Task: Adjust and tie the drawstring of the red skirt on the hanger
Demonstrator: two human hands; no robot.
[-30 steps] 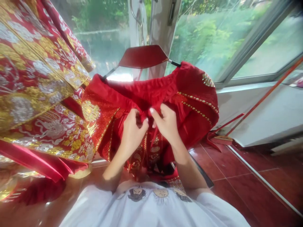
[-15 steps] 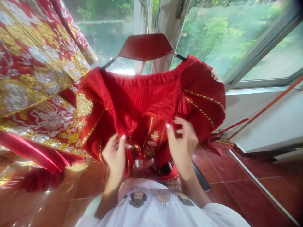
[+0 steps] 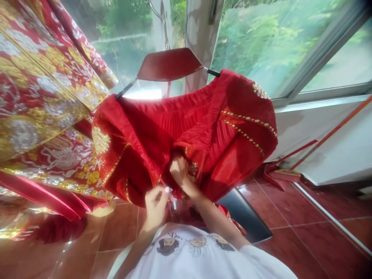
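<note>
A red skirt (image 3: pixel 186 112) with a gathered waistband and gold beaded trim hangs open at the front from a hanger (image 3: pixel 168 65) with a dark red middle piece. My left hand (image 3: pixel 157 202) is closed in a pinch on the lower end of the skirt's left front edge. A small white strip (image 3: pixel 174 202) dangles beside its fingertips. My right hand (image 3: pixel 179 169) is curled into a fist inside the front opening, near the gold-trimmed inner panel. Its fingertips are turned away, so what it holds is hidden.
At the left hangs a red garment (image 3: pixel 49 77) with gold and silver embroidery. Windows (image 3: pixel 261 46) stand behind the hanger. A black flat panel (image 3: pixel 247 215) lies on the tiled floor (image 3: pixel 308 244). A long orange pole (image 3: pixel 334 133) leans at the right.
My right hand has left the waistband's right front edge and moved left into the front opening. My left hand has shifted slightly right and down. The hanger has tilted and swung a little left.
</note>
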